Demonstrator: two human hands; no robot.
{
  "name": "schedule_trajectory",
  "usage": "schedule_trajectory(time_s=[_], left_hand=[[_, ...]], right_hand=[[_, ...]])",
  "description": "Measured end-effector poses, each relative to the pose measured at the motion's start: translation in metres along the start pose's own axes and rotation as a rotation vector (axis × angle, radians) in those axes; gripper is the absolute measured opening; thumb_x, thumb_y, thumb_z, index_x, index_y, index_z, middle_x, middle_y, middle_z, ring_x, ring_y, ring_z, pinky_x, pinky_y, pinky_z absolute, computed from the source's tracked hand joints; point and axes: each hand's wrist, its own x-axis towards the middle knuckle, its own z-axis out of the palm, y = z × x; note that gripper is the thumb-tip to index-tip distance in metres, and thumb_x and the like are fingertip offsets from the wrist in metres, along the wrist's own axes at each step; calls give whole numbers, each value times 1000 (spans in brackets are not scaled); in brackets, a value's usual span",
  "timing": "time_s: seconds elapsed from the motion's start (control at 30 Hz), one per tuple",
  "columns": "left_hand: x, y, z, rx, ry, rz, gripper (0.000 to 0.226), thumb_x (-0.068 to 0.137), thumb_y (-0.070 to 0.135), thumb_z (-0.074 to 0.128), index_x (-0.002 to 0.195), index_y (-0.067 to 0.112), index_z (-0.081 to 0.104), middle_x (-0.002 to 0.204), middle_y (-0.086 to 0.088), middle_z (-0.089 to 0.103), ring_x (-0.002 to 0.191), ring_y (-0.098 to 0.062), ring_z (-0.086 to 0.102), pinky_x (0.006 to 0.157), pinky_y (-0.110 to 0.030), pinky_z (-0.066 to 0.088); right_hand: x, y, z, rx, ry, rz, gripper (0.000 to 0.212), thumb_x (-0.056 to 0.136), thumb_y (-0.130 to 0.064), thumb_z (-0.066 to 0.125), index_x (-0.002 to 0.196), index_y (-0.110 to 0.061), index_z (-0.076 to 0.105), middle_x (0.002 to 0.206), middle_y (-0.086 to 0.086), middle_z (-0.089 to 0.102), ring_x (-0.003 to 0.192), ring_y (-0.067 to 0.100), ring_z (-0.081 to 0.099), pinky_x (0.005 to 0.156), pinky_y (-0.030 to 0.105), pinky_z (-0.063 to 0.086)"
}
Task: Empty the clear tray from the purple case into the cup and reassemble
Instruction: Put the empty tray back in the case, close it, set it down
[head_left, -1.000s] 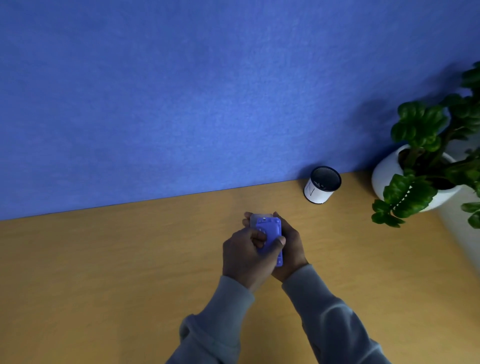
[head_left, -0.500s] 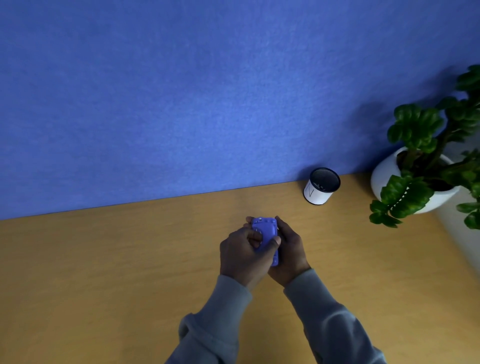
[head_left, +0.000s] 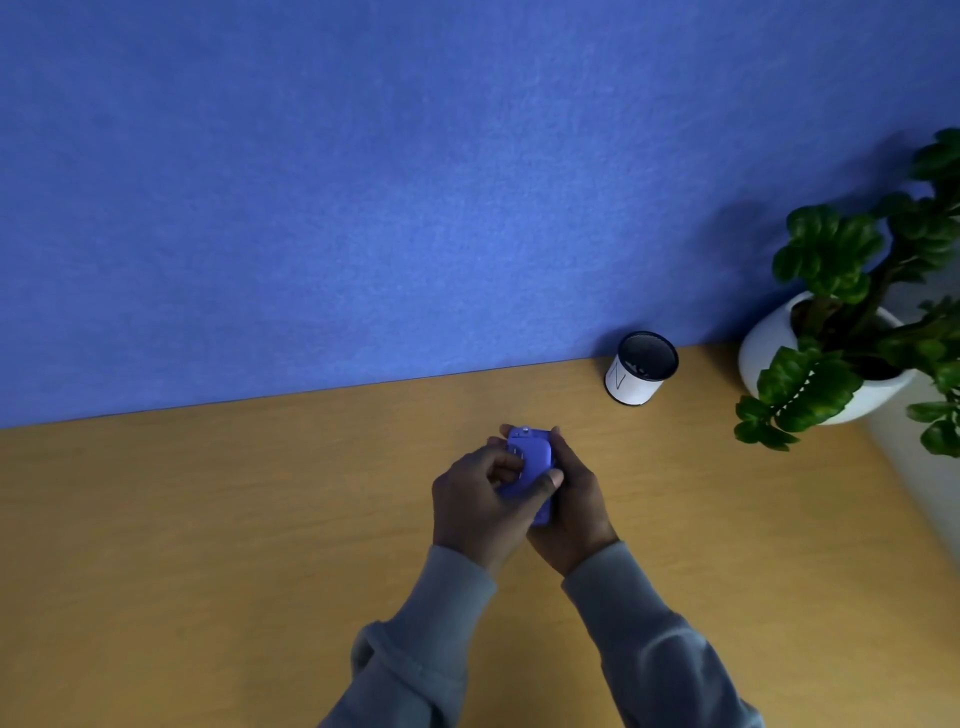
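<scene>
- Head view: you hold the purple case (head_left: 531, 470) in both hands, above the wooden surface (head_left: 208, 519) and a little toward you from the wall.
- Your left hand (head_left: 480, 506) is closed on the case from the left; its thumb lies across the lower face and its fingers curl onto the left edge.
- Your right hand (head_left: 574, 506) cups the case from below and from the right, with fingertips showing at its far top corner.
- The case is tilted, long axis running away from you, with its rounded far end free of your fingers.
- You cannot make out the clear tray here; your hands and the case cover where it would sit.
- The cup (head_left: 640, 368) stands upright on the surface against the blue wall (head_left: 363, 182), beyond and to the right of your hands, well apart from them. It is white with a dark rim and a dark inside; its contents are too small to tell.
- A potted plant (head_left: 857, 332) in a white pot stands at the far right, near the cup.
- Grey sleeves (head_left: 654, 644) cover both your forearms.
</scene>
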Motion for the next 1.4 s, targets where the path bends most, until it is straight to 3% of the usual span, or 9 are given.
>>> schedule_trajectory(time_s=[0.1,0.2,0.33,0.53,0.73,0.87,1.0,1.17,1.4], left_hand=[[0,-10,-2,-168,65,-118,18,80,48,77,86,31,77,78,17,76,77,4,70,73,-18,53],[1,-23,-1,-430,21,-392,12,89,29,73,88,22,82,80,0,80,81,-18,75,81,-38,61],[-2,-26,-1,-833,-147,-575,12,87,9,72,85,11,84,90,-13,81,79,-19,78,73,-30,62],[0,-26,-1,-968,-167,-545,11,85,3,74,92,5,82,99,-15,81,92,-21,78,75,-28,62],[13,-31,-11,-907,-171,-558,8,84,0,75,84,3,82,89,-18,80,76,-20,77,66,-29,62],[28,-34,-22,-864,-250,-551,11,82,-1,76,81,6,84,83,-14,80,71,-18,76,63,-27,61],[29,-38,-21,-965,-267,-504,12,85,7,74,93,9,83,97,-11,81,84,-18,78,71,-27,61],[12,-44,-9,-1158,-319,-395,31,85,6,73,115,12,77,113,-14,78,105,-23,75,86,-31,60],[20,-41,-13,-1042,-222,-322,28,86,3,74,111,12,78,110,-19,78,103,-28,76,82,-34,62]], right_hand=[[2,-4,-1,23,8,-42,54,104,-48,40,125,-4,63,114,16,72,107,30,67,98,44,50],[6,-7,-1,53,32,-88,56,105,-47,36,132,-5,61,123,15,73,121,30,64,106,44,47],[7,-9,-1,57,77,-144,54,107,-46,34,135,-8,60,138,14,66,133,29,57,115,43,38],[2,-6,4,107,125,-188,46,108,-39,36,127,-9,66,137,14,67,128,27,61,111,41,42],[-6,-6,3,115,120,-184,47,104,-31,45,136,1,58,139,20,64,132,30,58,109,44,46],[-12,-4,4,114,142,-208,44,94,-24,58,128,3,62,130,22,69,121,30,67,100,44,56],[-15,-5,12,172,126,-247,40,92,-22,60,123,2,64,122,19,73,110,27,73,92,40,61],[-10,-7,20,192,116,-278,35,104,-22,49,127,1,63,124,16,72,117,26,67,99,42,56],[-11,-6,23,150,88,-275,37,103,-19,51,130,5,60,114,16,73,109,26,69,105,40,51]])
